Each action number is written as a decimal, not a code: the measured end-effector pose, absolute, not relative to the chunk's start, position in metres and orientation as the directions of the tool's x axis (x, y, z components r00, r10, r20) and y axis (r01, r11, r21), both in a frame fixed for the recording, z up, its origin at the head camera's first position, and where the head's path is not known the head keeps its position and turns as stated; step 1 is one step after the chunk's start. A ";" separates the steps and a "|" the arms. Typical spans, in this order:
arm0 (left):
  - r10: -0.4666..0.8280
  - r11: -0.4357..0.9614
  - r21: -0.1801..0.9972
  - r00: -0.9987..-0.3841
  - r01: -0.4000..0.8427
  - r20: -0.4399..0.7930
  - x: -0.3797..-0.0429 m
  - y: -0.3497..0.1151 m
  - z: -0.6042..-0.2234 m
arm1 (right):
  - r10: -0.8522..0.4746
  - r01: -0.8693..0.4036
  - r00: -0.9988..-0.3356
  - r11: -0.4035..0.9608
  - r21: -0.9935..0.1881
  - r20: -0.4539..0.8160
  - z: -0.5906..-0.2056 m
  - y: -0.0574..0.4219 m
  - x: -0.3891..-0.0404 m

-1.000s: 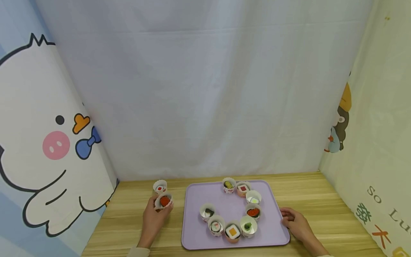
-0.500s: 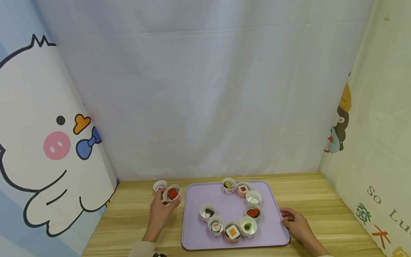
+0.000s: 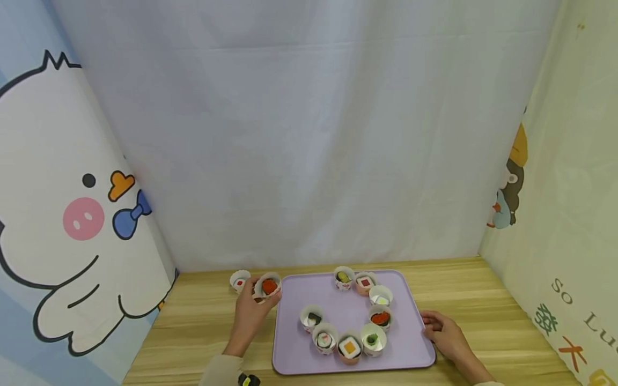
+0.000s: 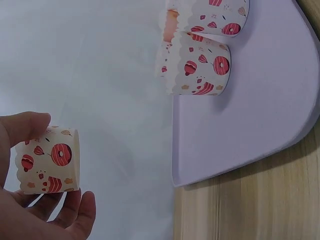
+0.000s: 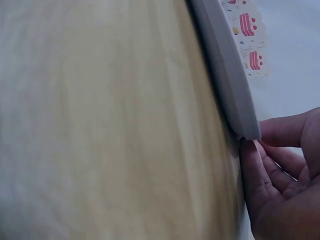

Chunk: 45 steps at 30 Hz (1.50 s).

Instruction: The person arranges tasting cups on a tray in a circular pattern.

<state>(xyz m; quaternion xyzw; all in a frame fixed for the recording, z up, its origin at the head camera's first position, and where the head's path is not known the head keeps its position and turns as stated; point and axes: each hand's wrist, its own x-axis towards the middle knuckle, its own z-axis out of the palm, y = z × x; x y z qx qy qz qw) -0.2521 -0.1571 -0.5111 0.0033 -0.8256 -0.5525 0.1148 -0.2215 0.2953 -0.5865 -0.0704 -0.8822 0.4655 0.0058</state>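
Observation:
My left hand holds a paper baking cup printed with red sweets, with a red-topped sushi piece inside it. The cup is raised beside the left edge of the lilac tray. Just left of that hand, another paper cup holds a white piece with a red centre. At the opposite side, my right hand pinches the tray's right rim, thumb on one side and fingers on the other.
Several paper cups with sushi pieces stand in a curve on the tray, including one with an orange square and one with green topping. The wooden table extends on both sides. A white curtain hangs behind it.
My left hand has carried the red-topped cup rightward and slightly back, up to the tray's left edge. The right hand and the cups on the tray stay put.

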 end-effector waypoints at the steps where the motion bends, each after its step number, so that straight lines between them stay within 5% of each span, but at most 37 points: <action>1: -0.132 0.390 0.913 -0.974 0.118 0.182 -0.252 -0.156 -0.511 | 0.128 0.117 -0.990 0.556 -0.823 -0.054 -0.586 0.295 -0.222; 45: -0.015 0.396 0.907 -0.986 0.145 0.165 -0.277 -0.102 -0.522 | 0.130 0.135 -0.988 0.509 -0.850 -0.079 -0.586 0.296 -0.220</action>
